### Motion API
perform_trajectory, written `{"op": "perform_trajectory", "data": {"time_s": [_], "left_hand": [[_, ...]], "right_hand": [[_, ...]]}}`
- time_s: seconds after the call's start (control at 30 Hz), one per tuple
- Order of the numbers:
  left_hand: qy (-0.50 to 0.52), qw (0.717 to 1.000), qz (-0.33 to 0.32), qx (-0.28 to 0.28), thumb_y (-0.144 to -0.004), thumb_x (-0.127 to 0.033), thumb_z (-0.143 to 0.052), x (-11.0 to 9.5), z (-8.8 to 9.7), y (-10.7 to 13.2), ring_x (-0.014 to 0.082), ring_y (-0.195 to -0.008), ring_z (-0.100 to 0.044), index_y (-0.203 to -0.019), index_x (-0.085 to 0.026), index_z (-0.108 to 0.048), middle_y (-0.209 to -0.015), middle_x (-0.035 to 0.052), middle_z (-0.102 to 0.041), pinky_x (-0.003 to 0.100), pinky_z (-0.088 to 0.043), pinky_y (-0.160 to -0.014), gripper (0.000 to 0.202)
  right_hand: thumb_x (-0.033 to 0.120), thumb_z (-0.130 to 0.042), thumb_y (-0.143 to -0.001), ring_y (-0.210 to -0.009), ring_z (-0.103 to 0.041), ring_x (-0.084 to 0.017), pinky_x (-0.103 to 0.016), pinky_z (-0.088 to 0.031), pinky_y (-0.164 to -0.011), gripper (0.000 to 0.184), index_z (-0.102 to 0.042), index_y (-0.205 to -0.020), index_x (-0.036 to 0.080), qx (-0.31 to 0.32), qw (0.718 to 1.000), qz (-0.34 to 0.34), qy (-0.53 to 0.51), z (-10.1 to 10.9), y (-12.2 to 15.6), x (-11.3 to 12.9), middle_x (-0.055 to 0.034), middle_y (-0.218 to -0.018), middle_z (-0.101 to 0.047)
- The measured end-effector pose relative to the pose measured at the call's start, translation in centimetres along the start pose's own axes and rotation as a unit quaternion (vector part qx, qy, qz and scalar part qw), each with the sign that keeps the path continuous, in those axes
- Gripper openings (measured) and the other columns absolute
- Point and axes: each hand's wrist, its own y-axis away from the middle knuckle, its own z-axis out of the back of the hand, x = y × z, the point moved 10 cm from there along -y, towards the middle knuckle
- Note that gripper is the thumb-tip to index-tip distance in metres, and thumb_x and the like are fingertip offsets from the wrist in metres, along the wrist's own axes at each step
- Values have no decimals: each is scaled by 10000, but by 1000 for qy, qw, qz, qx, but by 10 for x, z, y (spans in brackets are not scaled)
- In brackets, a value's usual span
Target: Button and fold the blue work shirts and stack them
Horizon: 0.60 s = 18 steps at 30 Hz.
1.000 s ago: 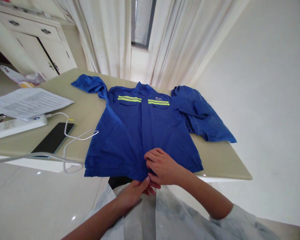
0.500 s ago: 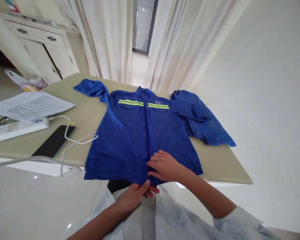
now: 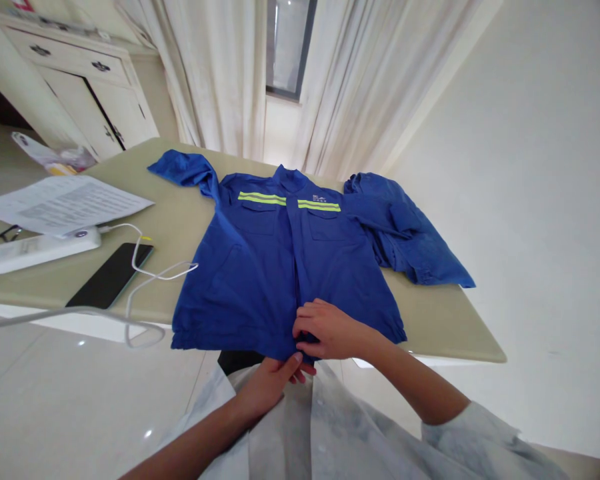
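Observation:
A blue work jacket (image 3: 275, 260) with yellow-green reflective stripes lies front-up on a beige table (image 3: 440, 320), collar away from me, its hem hanging over the near edge. One sleeve is bunched at the right, the other stretches to the far left. My right hand (image 3: 327, 330) rests on the front placket just above the hem, fingers curled and pinching the cloth. My left hand (image 3: 270, 380) sits just below the hem, thumb up against the fabric edge, fingers closed round it.
On the table's left lie a black phone (image 3: 110, 275), a white power strip (image 3: 43, 243) with a white cable (image 3: 150, 273), and printed papers (image 3: 65, 203). A cream cabinet (image 3: 80, 87) and curtains (image 3: 220, 73) stand behind. The floor is glossy white tile.
Both hands have stayed at the centre of the hem. My right hand's fingers have curled tighter on the placket. The camera view shifted slightly.

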Motion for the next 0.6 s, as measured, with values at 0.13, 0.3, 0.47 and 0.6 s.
{"op": "perform_trajectory", "data": {"time_s": [0.13,0.3,0.47,0.6], "left_hand": [[-18,999,-9,-34,-854,-789,-561,-5,5,3,220,-753,-678,-937,-223,-671,-906,78,-812,362,-527,-774,583],[10,997,-3,-77,-821,-773,-617,-7,9,7,224,-682,-670,-949,-207,-640,-828,85,-794,362,-535,-715,581],[-5,996,-39,-84,-894,-713,-599,-17,11,9,230,-710,-693,-1088,-184,-669,-860,80,-788,365,-549,-742,568],[-19,995,-55,-79,-929,-700,-575,-23,11,10,235,-764,-712,-1123,-185,-676,-929,87,-792,367,-558,-786,559]], "right_hand": [[332,-754,-937,-987,-649,-212,-346,-431,-905,222,-721,-1093,179,-3,1000,-7,2,1,-1,0,-62,-1054,-715],[291,-741,-940,-997,-662,-213,-346,-452,-911,183,-735,-1088,183,-8,1000,-9,-1,1,1,-1,-63,-1058,-718],[263,-751,-929,-956,-661,-189,-309,-467,-868,205,-727,-1115,181,-22,999,-8,-47,4,3,-5,-47,-1033,-712],[236,-746,-937,-939,-646,-174,-282,-456,-845,126,-714,-1046,182,-34,997,2,-76,8,5,-5,-42,-1015,-702]]}}
